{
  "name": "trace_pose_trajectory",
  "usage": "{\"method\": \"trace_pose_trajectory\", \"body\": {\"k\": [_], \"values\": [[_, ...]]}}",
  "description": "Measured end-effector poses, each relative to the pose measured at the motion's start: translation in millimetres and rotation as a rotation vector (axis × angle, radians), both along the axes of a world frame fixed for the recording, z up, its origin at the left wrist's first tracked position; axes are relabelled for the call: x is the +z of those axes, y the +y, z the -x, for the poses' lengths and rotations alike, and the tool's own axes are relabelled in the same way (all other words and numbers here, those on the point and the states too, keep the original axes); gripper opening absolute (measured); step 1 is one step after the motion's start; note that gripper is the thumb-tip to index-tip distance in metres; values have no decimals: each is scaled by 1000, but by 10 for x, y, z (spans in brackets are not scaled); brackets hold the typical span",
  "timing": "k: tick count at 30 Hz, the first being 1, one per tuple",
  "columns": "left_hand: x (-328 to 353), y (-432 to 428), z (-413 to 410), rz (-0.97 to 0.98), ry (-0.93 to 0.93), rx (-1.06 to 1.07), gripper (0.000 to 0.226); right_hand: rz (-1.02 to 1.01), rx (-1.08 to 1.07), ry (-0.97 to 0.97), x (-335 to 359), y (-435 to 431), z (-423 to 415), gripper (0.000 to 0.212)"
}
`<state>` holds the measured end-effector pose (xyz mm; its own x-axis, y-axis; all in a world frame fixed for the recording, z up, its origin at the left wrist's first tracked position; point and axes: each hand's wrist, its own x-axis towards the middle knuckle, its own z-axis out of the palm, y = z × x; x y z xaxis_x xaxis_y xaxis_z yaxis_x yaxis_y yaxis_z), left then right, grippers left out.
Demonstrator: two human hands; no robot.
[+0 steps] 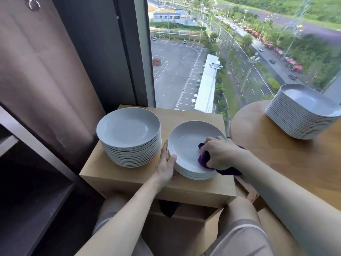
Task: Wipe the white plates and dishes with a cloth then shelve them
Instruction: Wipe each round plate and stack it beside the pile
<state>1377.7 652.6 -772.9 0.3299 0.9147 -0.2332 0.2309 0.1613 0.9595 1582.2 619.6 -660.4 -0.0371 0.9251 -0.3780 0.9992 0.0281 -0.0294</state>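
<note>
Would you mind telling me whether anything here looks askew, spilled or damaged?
Nothing stands out. The tall plate stack and the short plate stack sit neatly on the wooden box, the dish stack is even, and no chips or spills show.

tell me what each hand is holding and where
The right hand grips the bunched purple cloth, pressed on the top plate. The left hand steadies that plate's left rim, thumb on top.

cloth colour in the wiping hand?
Purple cloth, gripped by the right hand; head view.
</note>
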Motion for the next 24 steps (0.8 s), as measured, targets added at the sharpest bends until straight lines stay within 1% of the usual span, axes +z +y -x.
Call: {"method": "trace_pose_trajectory", "body": {"k": [3, 6, 8, 10, 12, 15, 18, 21, 22, 24], "values": [[-10, 24, -1, 0, 0, -11, 76, -38, -73, -77, -26, 149, -125, 22], [-73, 72, 4, 3, 2, -34, 72, -164, -111, -182, -84, 320, -103, 24], [-77, 82, 0, -4, 9, -44, 71, -267, -123, -217, -173, 414, -31, 27], [-38, 65, -7, 13, -8, -53, 74, -355, -128, -178, -283, 493, 52, 33], [3, 56, -2, 38, -40, -45, 75, -385, -138, -93, -346, 561, 143, 37], [1, 68, 35, 109, -82, -44, 75, -346, -128, 20, -348, 619, 263, 43], [-13, 55, 57, 164, -106, -58, 63, -315, -36, 100, -328, 603, 363, 44], [-9, 72, 66, 164, -112, -80, 75, -286, 66, 176, -280, 484, 491, 41], [-7, 67, 61, 166, -110, -74, 75, -270, 89, 200, -256, 420, 526, 41], [15, 44, 54, 156, -111, -64, 64, -232, 118, 238, -203, 280, 551, 41]]}}
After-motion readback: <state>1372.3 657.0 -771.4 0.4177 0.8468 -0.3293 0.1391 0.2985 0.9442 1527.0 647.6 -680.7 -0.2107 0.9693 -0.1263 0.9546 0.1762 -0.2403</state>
